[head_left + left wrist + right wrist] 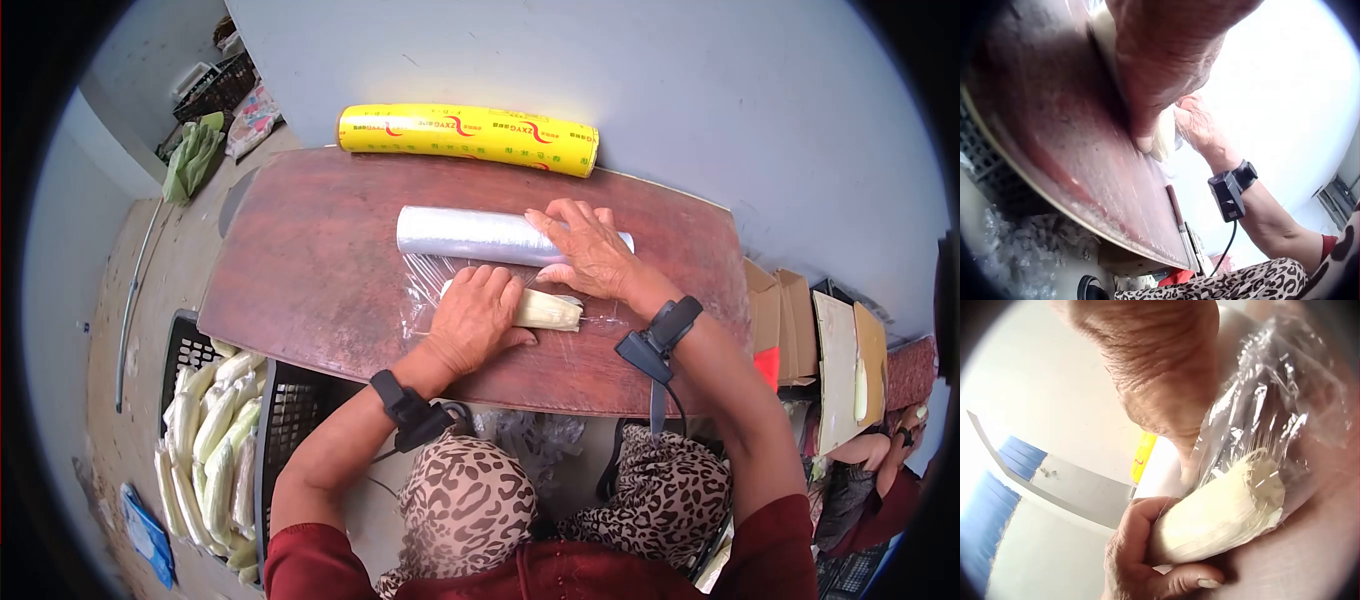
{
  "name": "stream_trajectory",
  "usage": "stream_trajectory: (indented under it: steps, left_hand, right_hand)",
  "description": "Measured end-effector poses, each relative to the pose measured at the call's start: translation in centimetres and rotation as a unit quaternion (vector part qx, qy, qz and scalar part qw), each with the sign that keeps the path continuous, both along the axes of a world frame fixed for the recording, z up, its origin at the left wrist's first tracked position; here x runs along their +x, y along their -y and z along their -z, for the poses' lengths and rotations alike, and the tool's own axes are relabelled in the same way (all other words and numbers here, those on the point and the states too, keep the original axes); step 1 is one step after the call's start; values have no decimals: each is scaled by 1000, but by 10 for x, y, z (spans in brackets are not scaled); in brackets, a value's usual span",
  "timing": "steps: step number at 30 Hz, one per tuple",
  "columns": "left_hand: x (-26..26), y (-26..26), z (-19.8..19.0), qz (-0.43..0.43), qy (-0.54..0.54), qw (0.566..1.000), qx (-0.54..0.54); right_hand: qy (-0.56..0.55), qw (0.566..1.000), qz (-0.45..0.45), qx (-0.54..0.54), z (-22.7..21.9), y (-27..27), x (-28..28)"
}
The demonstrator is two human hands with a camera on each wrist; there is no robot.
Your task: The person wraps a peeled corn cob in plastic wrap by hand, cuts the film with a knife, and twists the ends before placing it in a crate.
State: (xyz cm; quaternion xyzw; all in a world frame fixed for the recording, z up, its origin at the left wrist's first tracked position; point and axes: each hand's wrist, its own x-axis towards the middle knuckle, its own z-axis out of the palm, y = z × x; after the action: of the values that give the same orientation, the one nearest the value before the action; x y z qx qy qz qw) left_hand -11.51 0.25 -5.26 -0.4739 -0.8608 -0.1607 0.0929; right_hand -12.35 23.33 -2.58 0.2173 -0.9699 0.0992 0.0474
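A pale husked corn ear lies on the table, and the left hand grips it from above, thumb along its near side. Clear film stretches from the white film roll to beneath the ear. The right hand rests on the roll's right part, its thumb toward the ear. In the right wrist view the ear's cut end faces the camera, with crinkled film beside it and the left hand around it. The left wrist view shows the left thumb against the ear.
A yellow printed roll lies along the table's back edge by the wall. Left of the brown table, a black crate holds several wrapped ears. Cardboard boxes stand at the right, near another person's arm.
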Motion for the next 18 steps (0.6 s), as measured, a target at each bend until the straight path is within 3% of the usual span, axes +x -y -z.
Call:
stream_trajectory:
  steps: [5,9,10,13,18]
  left_hand:
    - [-7,-2,-3,3,21,1000,-22]
    - [-11,-2,-3,8,24,999,-21]
    - [-11,-2,-2,8,23,999,-21]
    - [-12,-3,-4,3,30,999,-26]
    - [-12,-5,-3,1,29,999,-23]
  right_hand:
    - [33,997,70,10,-3,-9,-24]
    - [-101,970,219,-19,-12,-23,-31]
    - [-200,961,184,-48,-13,-22,-27]
    - [-72,961,116,-240,-40,-3,6]
    - [81,972,55,-212,-16,18,45]
